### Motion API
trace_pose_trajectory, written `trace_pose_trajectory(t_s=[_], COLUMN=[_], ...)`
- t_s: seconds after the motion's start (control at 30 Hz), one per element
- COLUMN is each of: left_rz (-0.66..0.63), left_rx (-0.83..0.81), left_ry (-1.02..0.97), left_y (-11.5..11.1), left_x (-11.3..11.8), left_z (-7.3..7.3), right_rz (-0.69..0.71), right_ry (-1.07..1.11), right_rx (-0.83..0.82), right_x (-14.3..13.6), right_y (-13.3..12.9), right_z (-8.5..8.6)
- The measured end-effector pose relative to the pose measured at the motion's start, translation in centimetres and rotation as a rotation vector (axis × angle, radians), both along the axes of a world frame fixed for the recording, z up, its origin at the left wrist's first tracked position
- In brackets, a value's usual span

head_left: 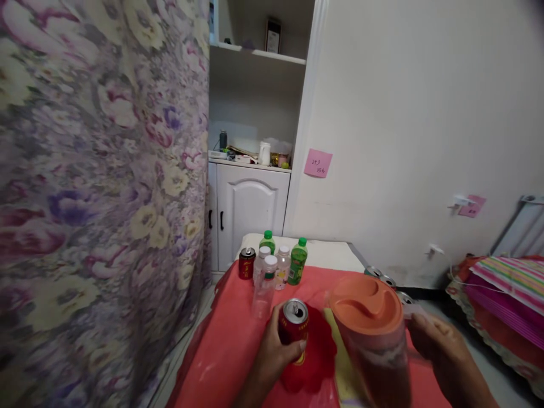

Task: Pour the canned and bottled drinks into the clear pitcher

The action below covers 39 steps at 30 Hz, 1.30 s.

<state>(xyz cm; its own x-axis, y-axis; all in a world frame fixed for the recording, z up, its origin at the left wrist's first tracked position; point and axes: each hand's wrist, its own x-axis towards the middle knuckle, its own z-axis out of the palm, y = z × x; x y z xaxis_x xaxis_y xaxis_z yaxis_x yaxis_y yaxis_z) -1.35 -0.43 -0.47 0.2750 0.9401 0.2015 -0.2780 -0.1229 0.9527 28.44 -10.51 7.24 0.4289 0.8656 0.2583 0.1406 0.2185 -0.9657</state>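
Pitcher, likely heavy, is best held by the handle the right hand grips, while the left hand clasps a probably dentable can.

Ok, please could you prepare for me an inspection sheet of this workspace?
Surface: red table cover, pale surface showing beyond it.
Job's things: opened red can; pitcher with orange lid, partly blurred.
Clutter: white-capped clear bottles, green-capped bottles and another can stand together; more cans behind the pitcher, partly hidden.
Left hand: holds the opened red can upright.
Right hand: grips the pitcher's handle.
Cables: white cable at right, near the bed.
Surroundings: floral curtain at left; white cabinet and wall ahead.
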Motion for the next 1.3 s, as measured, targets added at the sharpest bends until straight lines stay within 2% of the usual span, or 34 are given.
trace_pose_trajectory(t_s=[0.1, 0.2, 0.4, 0.77, 1.1, 1.3], left_rz=[-0.043, -0.077, -0.046, -0.028, -0.036, -0.039], left_rx=[-0.006, -0.014, 0.036, 0.031, 0.022, 0.024], left_ry=[-0.020, -0.051, -0.029, -0.008, -0.021, -0.036], left_y=[-0.6, -1.0, -1.2, -1.0, -1.2, -1.2], left_x=[0.0, 0.0, -0.1, 0.1, 0.0, 0.0], left_z=[0.4, 0.7, 0.6, -0.2, 0.1, 0.0], right_rz=[0.060, 0.048, 0.064, 0.055, 0.089, 0.107], right_ry=[-0.076, -0.111, -0.151, -0.179, -0.242, -0.310], right_rx=[-0.052, -0.078, -0.119, -0.094, -0.095, -0.077], right_x=[-0.7, -1.5, -2.6, -4.5, -4.0, -4.0], right_y=[-0.7, -1.0, -0.8, -0.2, 0.6, 0.9], right_z=[0.6, 0.8, 1.3, 3.6, 3.5, 4.3])
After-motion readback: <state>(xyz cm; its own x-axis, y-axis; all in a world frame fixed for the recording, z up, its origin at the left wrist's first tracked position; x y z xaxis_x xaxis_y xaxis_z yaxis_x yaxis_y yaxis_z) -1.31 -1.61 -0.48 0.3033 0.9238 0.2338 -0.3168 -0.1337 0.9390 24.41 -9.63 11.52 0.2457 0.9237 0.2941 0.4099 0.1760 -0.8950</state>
